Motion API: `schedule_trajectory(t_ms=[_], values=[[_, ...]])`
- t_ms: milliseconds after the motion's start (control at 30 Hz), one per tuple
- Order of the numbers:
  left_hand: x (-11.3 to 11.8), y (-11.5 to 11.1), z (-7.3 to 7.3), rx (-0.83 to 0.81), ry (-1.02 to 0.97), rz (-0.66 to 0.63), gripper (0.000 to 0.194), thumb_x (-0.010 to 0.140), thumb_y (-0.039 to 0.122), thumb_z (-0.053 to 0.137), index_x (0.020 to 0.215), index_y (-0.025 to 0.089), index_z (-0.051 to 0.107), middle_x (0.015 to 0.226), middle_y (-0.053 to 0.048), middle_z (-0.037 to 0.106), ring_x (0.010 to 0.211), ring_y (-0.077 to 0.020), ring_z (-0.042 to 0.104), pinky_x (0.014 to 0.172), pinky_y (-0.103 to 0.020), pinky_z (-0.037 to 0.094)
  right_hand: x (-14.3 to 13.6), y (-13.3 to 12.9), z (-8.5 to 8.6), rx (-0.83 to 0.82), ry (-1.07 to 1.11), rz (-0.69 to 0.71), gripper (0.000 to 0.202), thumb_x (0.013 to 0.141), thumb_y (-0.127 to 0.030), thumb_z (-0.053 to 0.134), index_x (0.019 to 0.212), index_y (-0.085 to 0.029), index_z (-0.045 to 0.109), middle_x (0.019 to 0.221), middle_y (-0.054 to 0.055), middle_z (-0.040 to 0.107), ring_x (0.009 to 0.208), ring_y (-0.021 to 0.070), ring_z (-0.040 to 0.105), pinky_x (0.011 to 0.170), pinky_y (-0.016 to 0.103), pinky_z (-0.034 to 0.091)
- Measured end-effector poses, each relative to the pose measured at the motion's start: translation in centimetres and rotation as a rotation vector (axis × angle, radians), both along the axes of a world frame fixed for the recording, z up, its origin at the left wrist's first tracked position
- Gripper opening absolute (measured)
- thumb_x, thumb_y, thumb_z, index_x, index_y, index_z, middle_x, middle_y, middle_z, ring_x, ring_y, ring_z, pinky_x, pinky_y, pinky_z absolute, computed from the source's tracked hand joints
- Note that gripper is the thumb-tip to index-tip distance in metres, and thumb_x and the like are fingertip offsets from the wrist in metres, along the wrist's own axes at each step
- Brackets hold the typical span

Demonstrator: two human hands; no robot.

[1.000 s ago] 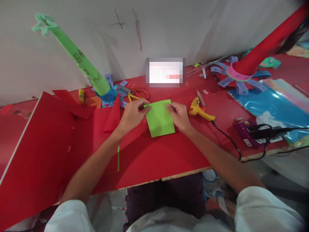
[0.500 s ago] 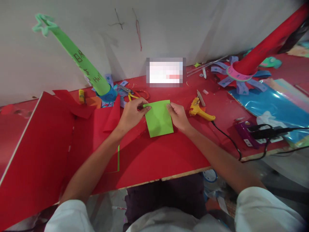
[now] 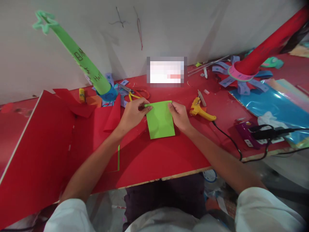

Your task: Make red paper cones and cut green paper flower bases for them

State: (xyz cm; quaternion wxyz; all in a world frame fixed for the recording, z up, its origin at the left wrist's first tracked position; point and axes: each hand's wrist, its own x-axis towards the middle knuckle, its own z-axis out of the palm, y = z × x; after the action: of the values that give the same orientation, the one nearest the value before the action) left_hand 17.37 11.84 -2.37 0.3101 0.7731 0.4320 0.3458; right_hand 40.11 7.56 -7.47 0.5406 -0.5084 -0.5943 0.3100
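Observation:
A light green paper rectangle (image 3: 160,121) is held up over the red table (image 3: 154,164), its lower edge towards me. My left hand (image 3: 135,112) pinches its top left corner between thumb and fingers. The top right corner is gripped by my right hand (image 3: 180,115), thumb on the front. Right of that hand lies a yellow glue gun (image 3: 201,111) with a black cord. Scissors with red and yellow handles (image 3: 136,94) rest behind my left hand.
On the left stand a green cone (image 3: 82,58) and a large red board (image 3: 36,148). A yellow glue stick (image 3: 82,95) is near them. At right are a red cone (image 3: 267,42), blue sheets (image 3: 275,101) and a purple power strip (image 3: 248,135). A blurred bright rectangle (image 3: 166,71) is at the back.
The green paper has shifted very slightly right and its surface looks flatter and more evenly lit. Both hands keep their hold on it.

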Motion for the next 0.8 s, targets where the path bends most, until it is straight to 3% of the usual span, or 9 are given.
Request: schedule_trajectory(t_ms=[167,333,467,667,800], values=[[0.0,-0.2,0.3,-0.117,-0.082,-0.041,0.015,0.096,0.035,0.066,0.09,0.022,0.068,0.069,0.0,0.07,0.058,-0.0156,0.067,0.058,-0.028,0.052,-0.2,0.2,-0.1,0.042,-0.019,-0.06,0.074,0.096,-0.093,0.046,0.068,-0.026,0.033,0.064,-0.003,0.033,0.063,0.0157,0.031,0.06,0.034,0.025],[0.2,-0.8,0.7,-0.038,-0.059,-0.017,0.016,0.1,0.034,0.065,0.087,0.023,0.066,0.065,0.001,0.067,0.054,-0.0152,0.067,0.055,-0.028,0.052,-0.5,0.2,-0.1,0.079,-0.011,-0.087,0.073,0.097,-0.092,0.043,0.068,-0.027,0.033,0.065,-0.002,0.035,0.064,0.0168,0.032,0.061,0.034,0.027],[0.1,-0.5,0.8,-0.049,-0.041,-0.025,0.009,0.1,0.031,0.063,0.096,0.024,0.061,0.068,0.002,0.069,0.054,-0.015,0.067,0.054,-0.027,0.049,-0.2,0.1,0.1,0.089,-0.001,-0.079,0.071,0.098,-0.091,0.045,0.069,-0.027,0.033,0.066,-0.003,0.034,0.062,0.0161,0.031,0.061,0.034,0.027],[-0.5,0.0,1.3,0.026,0.029,-0.056,0.007,0.1,0.026,0.06,0.097,0.025,0.054,0.075,0.002,0.071,0.063,-0.016,0.072,0.065,-0.029,0.051,0.2,0.3,0.1,0.081,0.008,-0.039,0.071,0.098,-0.089,0.048,0.07,-0.026,0.036,0.067,-0.003,0.033,0.063,0.0154,0.031,0.061,0.034,0.027],[-0.6,0.2,1.0,0.047,0.042,0.014,0.012,0.098,0.027,0.065,0.103,0.025,0.054,0.079,0.001,0.074,0.069,-0.017,0.072,0.067,-0.029,0.051,0.1,0.3,-0.1,0.071,-0.006,-0.054,0.073,0.097,-0.092,0.046,0.069,-0.026,0.034,0.067,-0.003,0.033,0.064,0.0156,0.03,0.061,0.034,0.028]])
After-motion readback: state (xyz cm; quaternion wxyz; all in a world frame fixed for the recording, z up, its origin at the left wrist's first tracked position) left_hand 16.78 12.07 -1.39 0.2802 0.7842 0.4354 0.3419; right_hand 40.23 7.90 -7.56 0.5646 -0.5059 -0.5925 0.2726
